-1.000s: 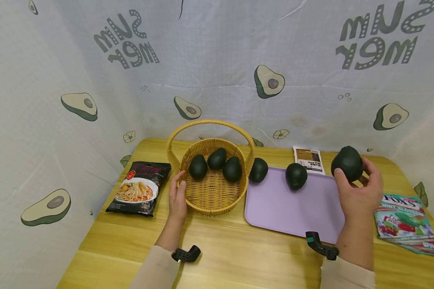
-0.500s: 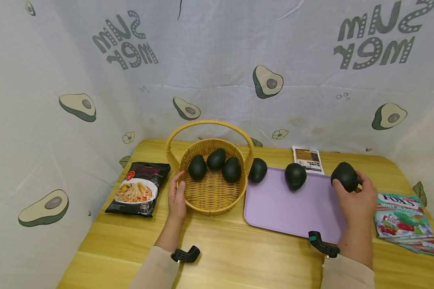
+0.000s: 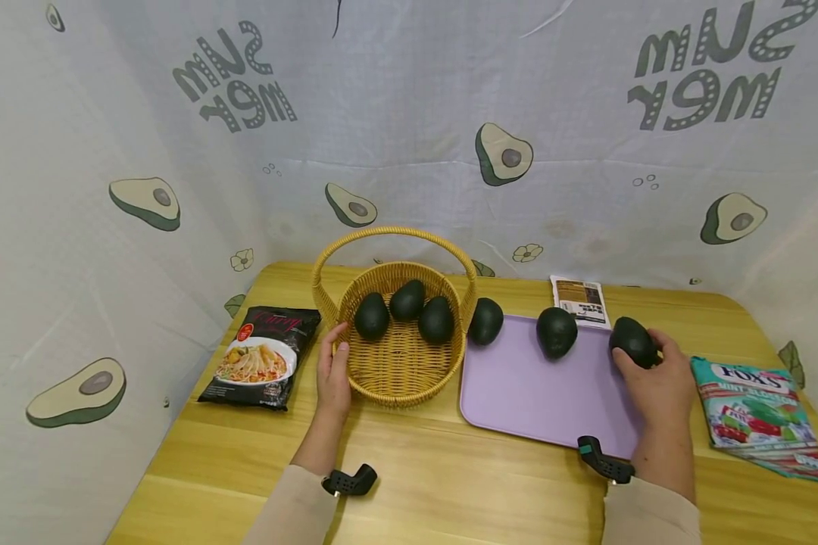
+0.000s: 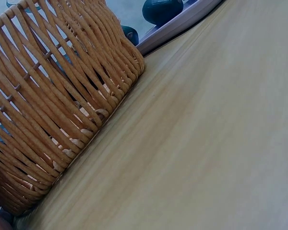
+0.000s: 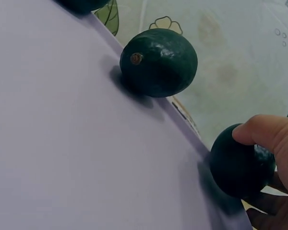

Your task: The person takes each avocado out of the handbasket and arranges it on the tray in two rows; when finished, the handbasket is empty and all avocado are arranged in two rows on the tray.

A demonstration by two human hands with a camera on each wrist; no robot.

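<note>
My right hand [image 3: 654, 382] grips a dark green avocado [image 3: 632, 341] [image 5: 240, 165] low over the right edge of the purple tray [image 3: 538, 393] [image 5: 77, 158]. A second avocado [image 3: 556, 331] [image 5: 158, 62] lies on the tray's far side, and a third [image 3: 486, 320] sits at the tray's far left corner beside the basket. The wicker basket [image 3: 402, 375] [image 4: 48, 110] holds three avocados [image 3: 407, 310]. My left hand [image 3: 332, 371] rests against the basket's left rim with fingers straight.
A black noodle packet [image 3: 262, 356] lies left of the basket. A Fox's candy bag [image 3: 757, 412] lies at the right edge of the wooden table [image 3: 416, 484]. A small brown-and-white sachet [image 3: 581, 300] lies behind the tray. Avocado-print cloth walls surround the table.
My right hand has brought the avocado down and slightly left, from raised above the tray's far right corner to just over the tray. The left hand has stayed on the basket.
</note>
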